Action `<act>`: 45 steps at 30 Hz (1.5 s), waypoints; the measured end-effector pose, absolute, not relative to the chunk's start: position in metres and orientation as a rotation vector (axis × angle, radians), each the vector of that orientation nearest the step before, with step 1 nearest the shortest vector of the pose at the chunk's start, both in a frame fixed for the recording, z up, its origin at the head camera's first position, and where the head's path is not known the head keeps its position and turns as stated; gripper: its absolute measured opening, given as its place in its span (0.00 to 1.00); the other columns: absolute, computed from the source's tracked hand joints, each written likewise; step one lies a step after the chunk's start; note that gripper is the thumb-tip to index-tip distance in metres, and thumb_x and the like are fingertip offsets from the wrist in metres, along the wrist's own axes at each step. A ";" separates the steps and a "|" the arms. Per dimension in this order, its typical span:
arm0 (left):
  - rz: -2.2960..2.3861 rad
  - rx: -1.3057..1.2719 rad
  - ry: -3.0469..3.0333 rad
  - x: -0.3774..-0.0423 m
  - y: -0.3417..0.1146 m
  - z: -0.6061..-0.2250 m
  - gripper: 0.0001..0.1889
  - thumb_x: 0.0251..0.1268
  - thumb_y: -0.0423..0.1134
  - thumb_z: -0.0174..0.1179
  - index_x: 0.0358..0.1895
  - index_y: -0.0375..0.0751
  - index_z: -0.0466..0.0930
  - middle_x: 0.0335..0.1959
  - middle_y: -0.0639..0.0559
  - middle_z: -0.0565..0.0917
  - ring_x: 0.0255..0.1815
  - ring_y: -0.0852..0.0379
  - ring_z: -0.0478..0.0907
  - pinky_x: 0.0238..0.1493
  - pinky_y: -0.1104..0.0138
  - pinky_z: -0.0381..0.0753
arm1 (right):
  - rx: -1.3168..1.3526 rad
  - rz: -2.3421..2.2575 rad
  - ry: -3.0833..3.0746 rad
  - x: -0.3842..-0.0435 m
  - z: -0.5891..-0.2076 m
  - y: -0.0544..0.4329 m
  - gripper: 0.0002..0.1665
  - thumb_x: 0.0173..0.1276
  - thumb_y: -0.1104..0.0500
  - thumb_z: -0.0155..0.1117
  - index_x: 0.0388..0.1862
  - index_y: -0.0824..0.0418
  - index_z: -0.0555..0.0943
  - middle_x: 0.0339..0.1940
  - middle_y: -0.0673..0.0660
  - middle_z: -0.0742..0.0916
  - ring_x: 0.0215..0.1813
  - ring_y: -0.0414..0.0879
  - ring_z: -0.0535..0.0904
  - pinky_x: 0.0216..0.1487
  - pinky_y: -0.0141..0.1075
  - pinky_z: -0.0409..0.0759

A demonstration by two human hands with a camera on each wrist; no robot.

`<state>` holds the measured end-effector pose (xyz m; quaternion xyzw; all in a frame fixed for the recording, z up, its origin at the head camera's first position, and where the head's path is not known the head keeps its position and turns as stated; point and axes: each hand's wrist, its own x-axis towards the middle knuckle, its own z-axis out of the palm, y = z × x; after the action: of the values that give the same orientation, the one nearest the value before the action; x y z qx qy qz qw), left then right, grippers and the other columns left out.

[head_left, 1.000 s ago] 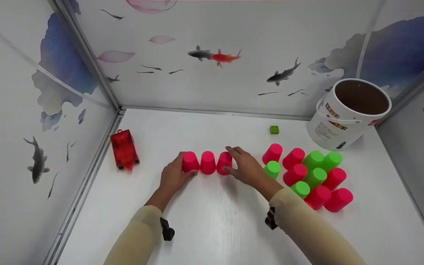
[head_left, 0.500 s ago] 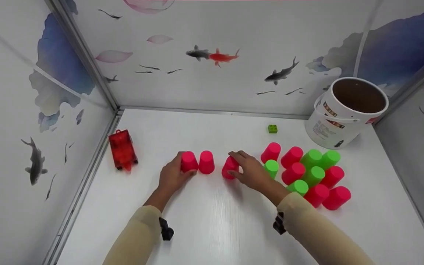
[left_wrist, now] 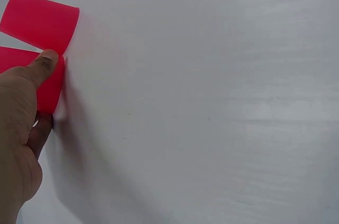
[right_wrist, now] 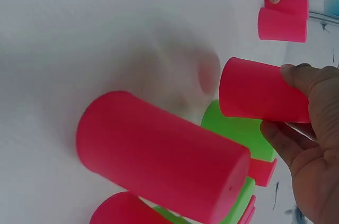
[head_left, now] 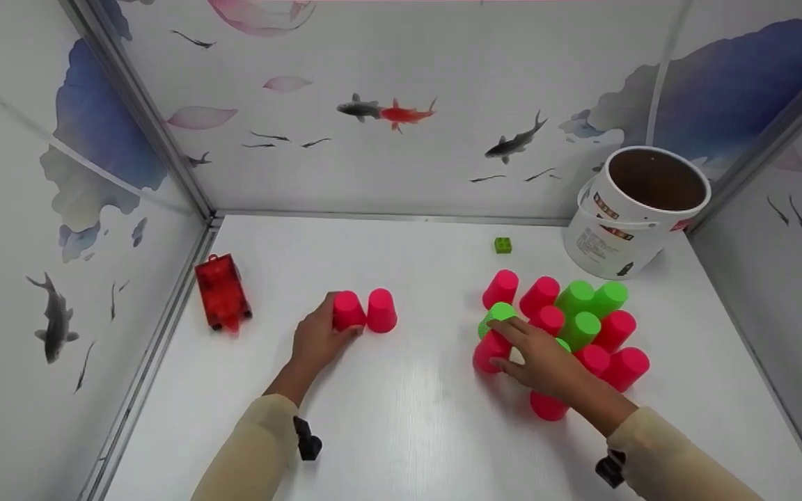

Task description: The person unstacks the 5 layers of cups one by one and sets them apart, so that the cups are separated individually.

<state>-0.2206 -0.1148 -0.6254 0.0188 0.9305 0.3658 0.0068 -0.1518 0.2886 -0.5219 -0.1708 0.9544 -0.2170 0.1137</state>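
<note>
My left hand (head_left: 317,335) grips an upside-down pink cup (head_left: 348,311) at the middle left of the table, thumb on its near side. A second pink cup (head_left: 381,310) stands upside down right beside it. In the right wrist view, my right hand (right_wrist: 312,123) pinches another pink cup (right_wrist: 259,90) between thumb and fingers, its rim raised off the table with a shadow below. That cup is close in front of a green cup (head_left: 493,321) at the left edge of a cluster of pink and green cups, some of them hidden behind my right hand.
The cluster includes a green cup (head_left: 580,330) and a pink cup (head_left: 627,369) at the right. Behind it stand a white bucket (head_left: 599,243) and a small green toy brick (head_left: 502,245). A red toy truck (head_left: 223,292) is at the left. Walls (head_left: 387,181) enclose the table.
My right hand has pulled the third pink cup out of the row and carried it right, to the cluster. My left hand keeps its grip on the leftmost cup. The head view has shifted slightly.
</note>
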 end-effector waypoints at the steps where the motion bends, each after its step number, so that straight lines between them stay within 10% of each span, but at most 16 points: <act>1: 1.147 0.054 2.906 -0.221 -0.115 -0.626 0.39 0.64 0.48 0.82 0.74 0.50 0.71 0.67 0.46 0.87 0.70 0.42 0.84 0.71 0.47 0.87 | -0.499 -0.625 2.800 -0.150 -0.521 0.292 0.50 0.65 0.52 0.87 0.83 0.53 0.73 0.72 0.58 0.84 0.71 0.60 0.85 0.55 0.51 0.95; 45: 1.164 0.050 2.929 -0.220 -0.114 -0.625 0.36 0.65 0.46 0.81 0.73 0.50 0.73 0.65 0.45 0.89 0.68 0.41 0.86 0.70 0.45 0.87 | -0.679 -0.562 2.915 -0.187 -0.508 0.232 0.41 0.72 0.46 0.80 0.79 0.54 0.78 0.72 0.59 0.86 0.70 0.59 0.86 0.61 0.52 0.93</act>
<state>-0.2204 -0.1141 -0.6251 0.0159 0.9292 0.3693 -0.0054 -0.1870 0.2322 -0.5079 -0.2228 0.9561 -0.1842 0.0480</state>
